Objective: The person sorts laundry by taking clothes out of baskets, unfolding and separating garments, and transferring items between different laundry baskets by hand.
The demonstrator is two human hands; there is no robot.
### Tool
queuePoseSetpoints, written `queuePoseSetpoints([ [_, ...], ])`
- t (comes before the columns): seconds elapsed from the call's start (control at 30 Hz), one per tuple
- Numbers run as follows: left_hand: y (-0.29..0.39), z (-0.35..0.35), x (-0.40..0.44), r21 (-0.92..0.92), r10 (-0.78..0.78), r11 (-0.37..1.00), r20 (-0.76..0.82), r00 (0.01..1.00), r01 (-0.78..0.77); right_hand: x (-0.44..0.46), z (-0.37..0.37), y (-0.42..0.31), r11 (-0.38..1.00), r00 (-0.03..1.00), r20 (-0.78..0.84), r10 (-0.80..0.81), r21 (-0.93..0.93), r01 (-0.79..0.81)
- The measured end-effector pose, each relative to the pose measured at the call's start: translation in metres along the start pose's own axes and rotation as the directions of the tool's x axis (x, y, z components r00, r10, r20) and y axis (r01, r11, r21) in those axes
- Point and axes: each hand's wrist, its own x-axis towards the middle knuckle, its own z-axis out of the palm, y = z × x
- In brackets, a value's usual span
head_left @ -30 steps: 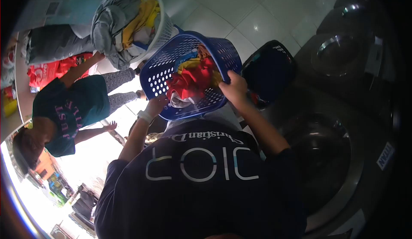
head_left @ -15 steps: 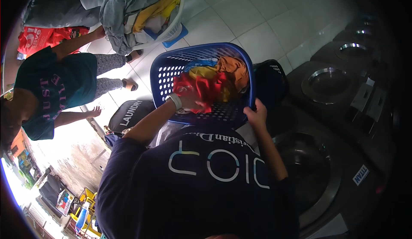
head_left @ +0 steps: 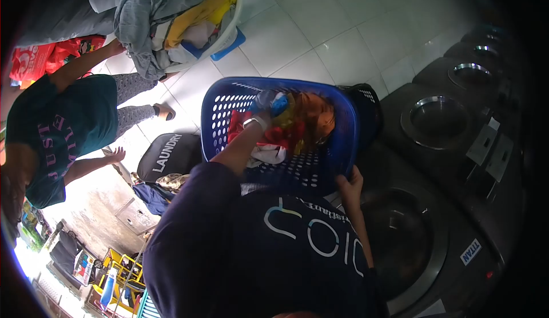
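Observation:
A blue plastic laundry basket (head_left: 346, 141) with a perforated wall stands tilted in front of me, holding crumpled clothes. My left hand (head_left: 264, 114), below a white wristband, reaches inside among the clothes; its fingers are blurred and partly hidden. By that hand are a grey-blue cloth (head_left: 269, 100) and a red garment (head_left: 235, 125). An orange garment (head_left: 320, 115) lies to the right, and a white cloth (head_left: 269, 154) nearer to me. With my right hand (head_left: 350, 182) I grip the basket's near right rim.
Front-loading washing machines (head_left: 437, 122) line the right side. At left stands another person (head_left: 68, 124), one hand at a white basket (head_left: 233, 29) heaped with clothes. A black bag marked LAUNDRY (head_left: 168, 158) sits on the tiled floor (head_left: 297, 26).
My left hand has moved from the red garment deeper into the basket, toward the grey-blue cloth. The white cloth now shows. My right hand stays on the rim; the basket appears lower in view.

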Motion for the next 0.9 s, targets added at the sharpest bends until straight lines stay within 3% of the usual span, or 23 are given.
queuePoseSetpoints([
  [0.1,0.031,-0.059,-0.041,-0.182,0.073,0.983,0.234,0.969,-0.030,0.010,-0.003,0.001,1.000,1.000,-0.026,-0.005,-0.030,0.004],
  [0.17,0.029,-0.077,-0.079,-0.253,0.232,0.951,0.203,0.951,-0.178,0.015,-0.006,0.002,1.000,0.999,-0.035,0.008,-0.006,-0.008],
  [0.23,0.052,-0.140,-0.123,-0.223,0.203,0.962,0.206,0.957,-0.157,0.015,-0.014,0.007,1.000,0.999,-0.043,0.024,0.013,-0.023],
  [0.3,0.074,-0.201,-0.162,-0.334,0.270,0.912,0.052,0.961,-0.238,0.017,-0.023,0.014,0.994,1.000,-0.019,-0.012,0.107,0.014],
  [0.37,0.075,-0.209,-0.187,-0.549,0.409,0.714,-0.177,0.895,-0.435,0.015,-0.021,0.011,0.995,0.999,-0.047,-0.019,0.095,0.024],
  [0.43,0.089,-0.242,-0.197,-0.561,0.443,0.681,-0.197,0.875,-0.471,0.014,-0.021,0.010,0.997,0.997,-0.068,-0.025,0.074,0.030],
  [0.5,0.098,-0.266,-0.198,-0.654,0.392,0.517,-0.392,0.832,-0.552,0.015,-0.021,0.013,0.998,0.995,-0.092,-0.032,0.050,0.037],
  [0.57,0.096,-0.294,-0.207,-0.866,0.224,0.304,-0.340,0.913,-0.397,0.015,-0.021,0.015,0.999,0.995,-0.097,-0.023,0.039,0.027],
  [0.6,0.086,-0.302,-0.203,-0.885,0.196,0.226,-0.368,0.909,-0.407,0.016,-0.021,0.015,1.000,0.995,-0.094,-0.014,0.025,0.016],
  [0.63,0.080,-0.310,-0.201,-0.925,0.047,0.102,-0.364,0.930,-0.367,0.017,-0.020,0.015,0.999,0.996,-0.092,-0.018,0.029,0.021],
  [0.67,0.064,-0.324,-0.200,-0.961,0.068,0.150,-0.226,0.972,-0.234,0.017,-0.021,0.015,1.000,0.995,-0.093,-0.023,-0.003,0.023],
  [0.7,0.088,-0.339,-0.192,-0.894,-0.105,0.321,-0.363,0.926,-0.314,0.017,-0.021,0.014,0.999,0.995,-0.094,-0.028,-0.035,0.025],
  [0.77,0.069,-0.348,-0.182,-0.715,0.027,0.650,-0.319,0.947,-0.259,0.018,-0.017,0.013,0.998,0.994,-0.099,-0.050,-0.053,0.045],
  [0.83,0.084,-0.377,-0.196,-0.854,-0.029,0.413,-0.358,0.933,-0.315,0.021,-0.015,0.015,0.995,0.991,-0.115,-0.072,-0.070,0.064],
  [0.9,0.080,-0.395,-0.209,-0.950,-0.089,0.165,-0.281,0.955,-0.264,0.021,-0.015,0.016,0.993,0.991,-0.112,-0.076,-0.104,0.064],
])
